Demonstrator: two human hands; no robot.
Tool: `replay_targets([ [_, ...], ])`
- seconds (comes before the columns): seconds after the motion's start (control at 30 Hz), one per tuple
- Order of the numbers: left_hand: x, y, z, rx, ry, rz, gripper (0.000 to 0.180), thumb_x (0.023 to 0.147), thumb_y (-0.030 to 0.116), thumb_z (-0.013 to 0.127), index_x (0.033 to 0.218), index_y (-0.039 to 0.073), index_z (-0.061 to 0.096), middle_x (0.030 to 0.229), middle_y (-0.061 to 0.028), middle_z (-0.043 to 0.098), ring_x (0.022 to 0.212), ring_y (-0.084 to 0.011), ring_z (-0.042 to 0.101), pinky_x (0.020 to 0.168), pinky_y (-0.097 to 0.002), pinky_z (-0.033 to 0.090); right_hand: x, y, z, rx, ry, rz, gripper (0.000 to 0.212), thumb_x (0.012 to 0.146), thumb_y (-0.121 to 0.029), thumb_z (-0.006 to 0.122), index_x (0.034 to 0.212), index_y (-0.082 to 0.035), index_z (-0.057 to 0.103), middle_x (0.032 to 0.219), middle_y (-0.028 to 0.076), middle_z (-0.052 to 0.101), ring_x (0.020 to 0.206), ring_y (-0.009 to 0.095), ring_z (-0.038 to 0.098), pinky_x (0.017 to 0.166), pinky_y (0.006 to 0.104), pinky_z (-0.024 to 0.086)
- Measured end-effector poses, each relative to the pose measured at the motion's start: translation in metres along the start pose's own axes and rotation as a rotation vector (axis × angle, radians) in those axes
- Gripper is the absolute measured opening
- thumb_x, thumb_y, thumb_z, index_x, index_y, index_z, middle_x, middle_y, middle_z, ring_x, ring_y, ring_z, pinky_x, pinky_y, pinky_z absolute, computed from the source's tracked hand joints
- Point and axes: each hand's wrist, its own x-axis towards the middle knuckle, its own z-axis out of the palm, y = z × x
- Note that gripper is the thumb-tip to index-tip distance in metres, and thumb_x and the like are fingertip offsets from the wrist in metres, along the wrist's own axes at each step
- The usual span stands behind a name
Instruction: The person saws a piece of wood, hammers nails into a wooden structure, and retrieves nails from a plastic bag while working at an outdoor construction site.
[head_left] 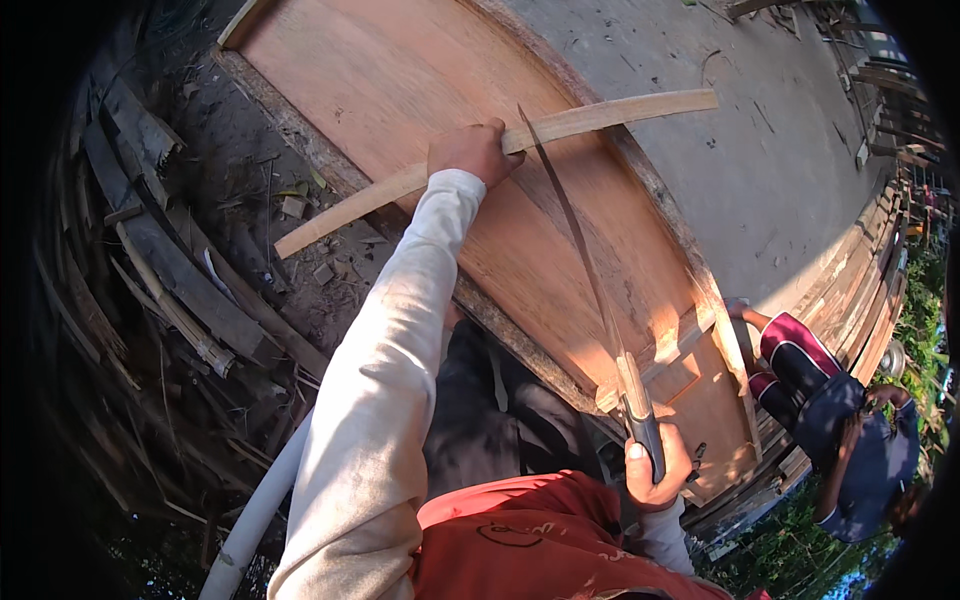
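My left hand is closed around a long, thin wooden strip, which lies crosswise over a framed wooden panel and sticks out past both its sides. In my right hand is the dark handle of a handsaw, near the panel's lower end. The saw's long blade slants up and left over the panel. Its tip lies at the strip, just right of my left fingers. Whether the teeth touch the wood I cannot tell.
Piles of old boards lie on the left beside a pale pipe. More stacked planks stand at the right. Another person in dark clothes is at the lower right, close to the panel's end. Concrete floor lies beyond the panel.
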Motion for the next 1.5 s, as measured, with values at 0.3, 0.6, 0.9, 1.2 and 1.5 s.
replay_targets([
  [0.3,-0.009,0.010,0.014,0.010,-0.071,0.031,0.052,0.082,0.061,0.068,0.108,0.016,0.065,0.100,-0.0099,0.074,0.095,-0.0310,0.071,0.080,-0.0446,0.056,0.030,-0.006,0.003,-0.024,-0.056,0.094,0.021,0.091,-0.015,0.062,0.099,0.004,0.060,0.080,0.014,0.065,0.067,0.016,0.061,0.064,0.0301,0.049],
  [0.6,0.019,0.016,0.017,0.001,-0.021,0.054,0.053,0.083,0.060,0.067,0.110,0.015,0.066,0.102,-0.0121,0.074,0.096,-0.0324,0.071,0.082,-0.0460,0.056,0.150,0.005,0.058,-0.039,0.051,-0.072,0.019,0.092,-0.015,0.066,0.087,-0.002,0.053,0.062,0.011,0.050,0.054,0.019,0.048,0.053,0.0343,0.042],
  [0.9,0.016,0.002,0.021,0.048,0.019,0.065,0.055,0.083,0.061,0.066,0.113,0.015,0.066,0.100,-0.0116,0.075,0.098,-0.0315,0.071,0.081,-0.0471,0.056,0.016,0.028,0.007,-0.058,-0.016,0.030,0.021,0.091,-0.014,0.063,0.100,0.004,0.057,0.081,0.013,0.061,0.067,0.016,0.057,0.064,0.0308,0.047],
  [1.2,0.009,0.018,0.018,0.058,-0.007,0.034,0.052,0.084,0.060,0.066,0.111,0.017,0.067,0.099,-0.0100,0.075,0.095,-0.0313,0.072,0.080,-0.0455,0.056,-0.015,0.024,-0.007,0.011,0.073,0.101,0.030,0.091,-0.024,0.062,0.099,0.006,0.064,0.073,0.005,0.064,0.064,0.010,0.057,0.063,0.0265,0.048],
  [1.5,0.001,0.027,0.034,0.041,-0.056,0.021,0.057,0.082,0.064,0.066,0.111,0.016,0.067,0.101,-0.0099,0.075,0.096,-0.0306,0.072,0.082,-0.0454,0.056,0.126,0.019,0.047,-0.008,0.007,0.008,0.020,0.092,-0.016,0.067,0.088,-0.002,0.053,0.063,0.010,0.051,0.055,0.019,0.051,0.053,0.0336,0.043],
])
